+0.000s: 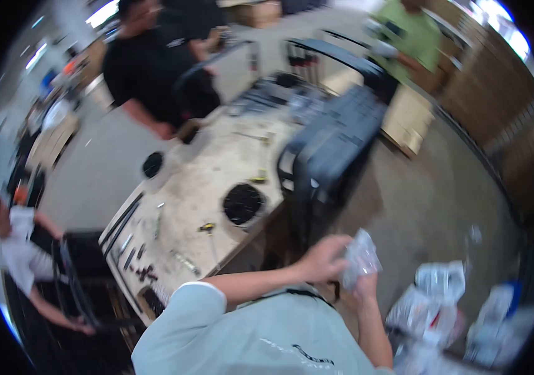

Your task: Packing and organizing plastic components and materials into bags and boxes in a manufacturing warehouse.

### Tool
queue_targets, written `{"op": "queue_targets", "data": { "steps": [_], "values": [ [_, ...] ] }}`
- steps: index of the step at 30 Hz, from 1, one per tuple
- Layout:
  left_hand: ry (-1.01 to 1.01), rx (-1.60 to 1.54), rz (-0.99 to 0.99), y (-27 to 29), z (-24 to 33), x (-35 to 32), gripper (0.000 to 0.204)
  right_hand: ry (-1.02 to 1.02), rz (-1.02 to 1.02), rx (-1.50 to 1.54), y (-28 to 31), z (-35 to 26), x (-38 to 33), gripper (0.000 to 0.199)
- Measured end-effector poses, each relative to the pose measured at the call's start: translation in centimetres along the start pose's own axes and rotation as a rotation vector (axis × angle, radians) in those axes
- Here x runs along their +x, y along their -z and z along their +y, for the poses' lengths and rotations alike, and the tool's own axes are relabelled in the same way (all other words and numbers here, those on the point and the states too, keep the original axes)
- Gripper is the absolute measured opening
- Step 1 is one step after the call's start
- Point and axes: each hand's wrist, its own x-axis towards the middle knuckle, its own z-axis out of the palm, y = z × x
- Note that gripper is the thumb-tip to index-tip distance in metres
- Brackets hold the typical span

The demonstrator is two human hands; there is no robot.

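Note:
In front of my body, beyond the table's near corner, my right hand (366,285) is closed around the lower part of a crumpled clear plastic bag (362,253). My left hand (324,260) reaches across to the bag's left side, its fingers bent against the plastic. Blur hides the exact grip and whatever the bag contains. Just ahead of my hands, a stack of dark moulded panels (336,140) lies along the table's right side.
A worktable (186,181) bears a round tub of black pieces (244,204), a yellow-and-black tool (206,228) and dark strips. Plastic bags (426,306) sit at lower right. A cardboard piece (408,119) stands beyond the panels. Three people work around the table.

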Motion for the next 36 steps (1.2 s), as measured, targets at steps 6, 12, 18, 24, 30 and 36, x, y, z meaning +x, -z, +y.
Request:
{"op": "queue_targets", "data": {
  "steps": [6, 12, 18, 24, 30, 36],
  "values": [
    [0.583, -0.230, 0.118, 15.2, -4.7, -5.9, 0.041, -0.134, 0.388, -0.167, 5.3, 10.5, -0.2, 0.027],
    [0.907, -0.484, 0.410, 23.9, -10.1, -6.2, 0.016, -0.379, 0.910, -0.474, 14.4, 28.0, -10.9, 0.033],
    [0.923, -0.547, 0.205, 22.4, -11.9, 0.0, 0.015, -0.691, 1.069, -0.608, 10.0, 35.3, -18.5, 0.039],
    [0.771, -0.610, -0.272, 11.4, -9.3, 7.1, 0.021, -0.387, 1.131, -0.355, 9.3, 27.6, -13.6, 0.039],
    [0.580, -0.303, -0.929, -0.9, -4.7, 6.3, 0.070, 0.116, 0.715, -0.650, 3.4, 11.2, -4.5, 0.031],
    [0.656, -0.624, -0.552, -12.5, -5.7, 3.9, 0.051, 0.229, 0.538, -0.473, 6.4, 5.4, -3.3, 0.037]
  ]
}}
